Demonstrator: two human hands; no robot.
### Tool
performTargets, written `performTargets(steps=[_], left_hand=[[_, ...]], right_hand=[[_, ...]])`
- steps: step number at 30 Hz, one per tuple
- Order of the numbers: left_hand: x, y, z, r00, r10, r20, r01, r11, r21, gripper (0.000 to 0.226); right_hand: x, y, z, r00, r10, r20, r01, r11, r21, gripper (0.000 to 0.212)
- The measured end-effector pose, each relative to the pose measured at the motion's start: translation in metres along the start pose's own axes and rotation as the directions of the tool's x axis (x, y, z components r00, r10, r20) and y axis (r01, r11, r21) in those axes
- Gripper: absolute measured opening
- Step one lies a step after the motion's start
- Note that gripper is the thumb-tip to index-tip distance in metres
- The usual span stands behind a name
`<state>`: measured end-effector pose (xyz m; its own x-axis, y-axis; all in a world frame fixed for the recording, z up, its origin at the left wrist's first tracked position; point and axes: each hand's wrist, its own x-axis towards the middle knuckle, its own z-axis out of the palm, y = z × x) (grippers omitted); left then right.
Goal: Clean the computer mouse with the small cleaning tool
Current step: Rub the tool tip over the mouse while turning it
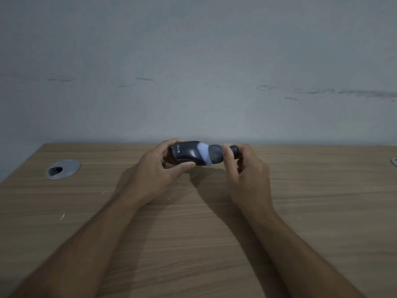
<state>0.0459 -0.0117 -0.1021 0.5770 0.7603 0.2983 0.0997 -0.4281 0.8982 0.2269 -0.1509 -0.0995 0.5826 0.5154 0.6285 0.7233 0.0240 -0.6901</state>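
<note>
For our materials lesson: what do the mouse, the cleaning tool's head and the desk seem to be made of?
Mouse: glossy black plastic, judging by its sheen. Cleaning tool: head looks like soft pale and grey flocking or sponge, matte and blurred; exact stuff unclear. Desk: wood-grain laminate, probably, matte with printed-looking streaks.

Just my two bare arms in shot, coming in from about 7 and 5 o'clock. No sleeves anywhere up to the frame edge, so whatever top I've got on ends higher up than the camera catches. Left hand (159, 168) has no rings, no watch, no strap at the wrist. Same for the right hand (247, 168), plain wrist and bare fingers. Nails look short, and one thumbnail (224, 149) shows pale near 12 o'clock. No gloves either.
</note>
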Motion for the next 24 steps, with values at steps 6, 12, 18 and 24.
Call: performTargets(steps=[6,12,18,24], left_hand=[[-0.001,0.001,0.000,1.000,0.008,0.006,-0.008,1.000,-0.018,0.057],[0.000,0.002,-0.001,1.000,-0.009,0.001,0.009,0.999,-0.048,0.059],[0.001,-0.002,0.000,1.000,-0.011,-0.007,0.011,0.996,-0.084,0.058],[0.003,-0.005,0.002,1.000,-0.021,-0.008,0.020,0.995,-0.101,0.060]], right_hand=[[-0.002,-0.009,0.000,0.997,-0.055,0.050,0.051,0.996,0.079,0.012],[0.004,0.001,-0.001,0.999,0.027,-0.039,-0.027,1.000,0.011,0.012],[-0.001,-0.002,-0.001,0.999,-0.044,0.020,0.044,0.999,0.015,0.011],[-0.007,-0.008,-0.003,0.993,-0.104,0.057,0.103,0.994,0.025,0.012]])
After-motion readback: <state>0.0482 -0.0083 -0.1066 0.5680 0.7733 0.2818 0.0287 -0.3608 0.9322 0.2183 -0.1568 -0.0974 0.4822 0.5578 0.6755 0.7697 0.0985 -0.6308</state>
